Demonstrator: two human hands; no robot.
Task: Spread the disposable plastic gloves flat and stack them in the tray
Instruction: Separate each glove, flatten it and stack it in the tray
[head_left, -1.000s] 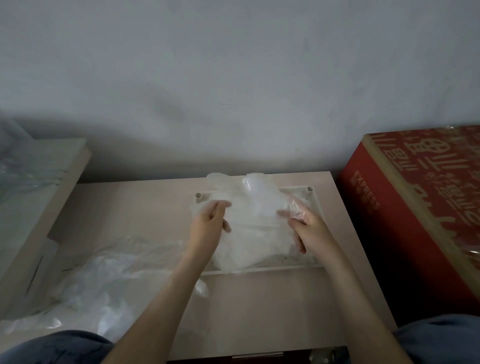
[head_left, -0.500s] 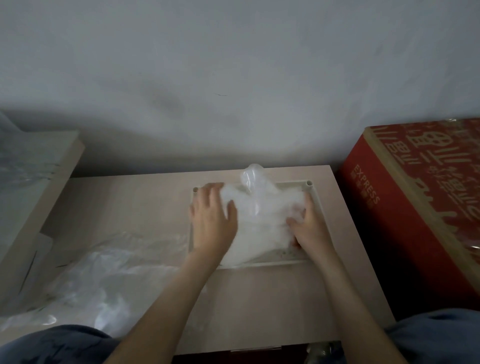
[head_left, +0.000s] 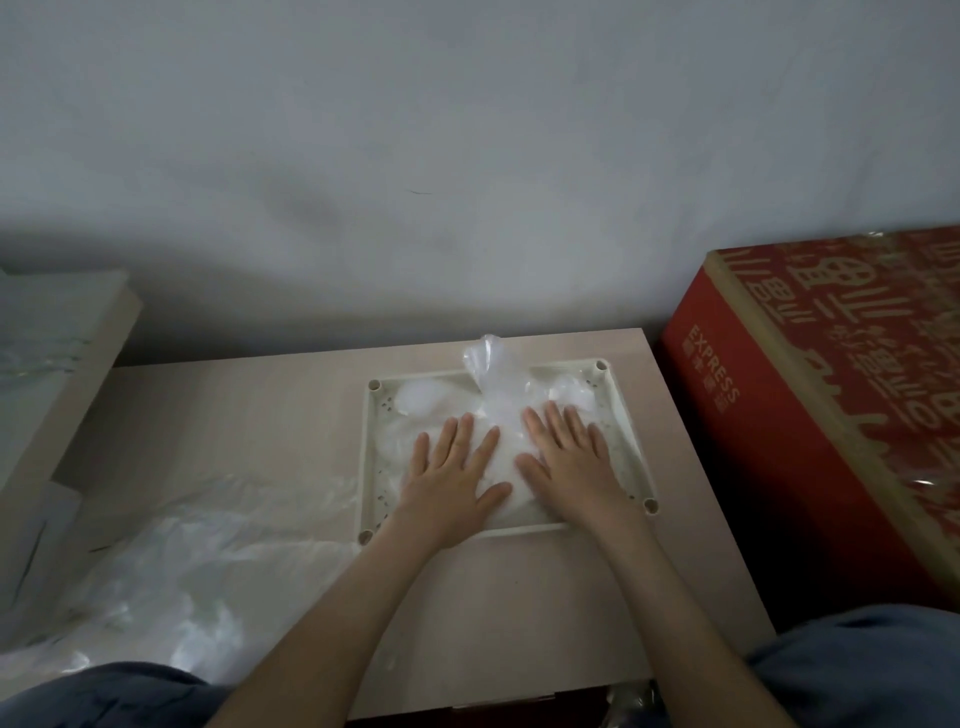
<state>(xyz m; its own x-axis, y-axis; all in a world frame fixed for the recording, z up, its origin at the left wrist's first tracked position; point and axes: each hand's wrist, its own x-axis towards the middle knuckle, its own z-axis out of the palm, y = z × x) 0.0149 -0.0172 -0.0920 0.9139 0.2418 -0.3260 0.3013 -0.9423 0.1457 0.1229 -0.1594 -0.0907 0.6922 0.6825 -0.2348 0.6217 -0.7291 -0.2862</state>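
Flat and spread, our left grip (head_left: 452, 483) and right grip (head_left: 571, 467) press palm-down, side by side, on the stack of gloves (head_left: 506, 431). The fingers are straight and fanned apart, clamped on nothing. Our thumbs point toward each other, with a narrow strip of white plastic showing between them.

The gloves lie directly under both palms, inside the tray (head_left: 631, 447). It sits on the bench (head_left: 234, 415) toward the far right, close to the wall (head_left: 467, 156). Beyond our fingertips the plastic is not flat. One puffed fold (head_left: 485, 364) stands up over the tray's far rim, and a rounded bulge shows near each far corner.

A loose pile of clear plastic (head_left: 182, 571) lies on the near left of the bench, just beside our left forearm and well apart from the right grip. A red carton (head_left: 779, 415) stands right of the bench, and a pale board (head_left: 62, 353) is at the left edge.
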